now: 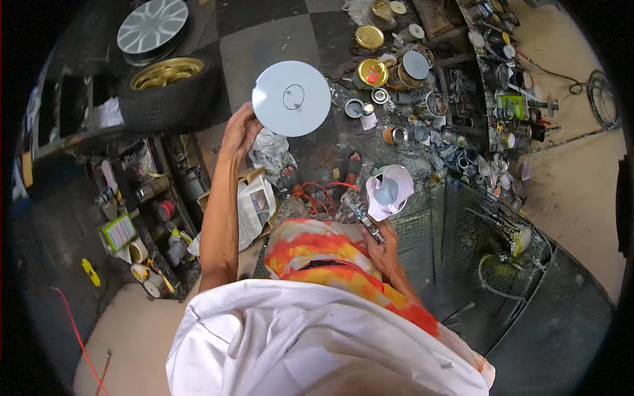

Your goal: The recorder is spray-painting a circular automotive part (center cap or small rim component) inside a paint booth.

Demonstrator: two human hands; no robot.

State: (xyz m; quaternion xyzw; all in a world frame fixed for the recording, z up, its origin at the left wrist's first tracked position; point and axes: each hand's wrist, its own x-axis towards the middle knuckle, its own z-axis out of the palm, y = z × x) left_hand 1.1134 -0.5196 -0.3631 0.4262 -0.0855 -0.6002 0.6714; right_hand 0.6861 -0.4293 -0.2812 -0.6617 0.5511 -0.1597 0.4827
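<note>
My left hand pinches the left rim of a round pale grey disc, held up with a small ringed centre facing me. Low at my right, my right hand is closed on a metal spray gun. Its cup, lined with pale pinkish paper, holds grey liquid. A red hose loops by my sandalled feet, next to crumpled plastic.
At upper left a tyre with gold rim and a silver wheel cover rest on a dark stand. Paint cans and lids crowd the right. A cluttered shelf and newspaper are at left, a dark greenish surface at lower right.
</note>
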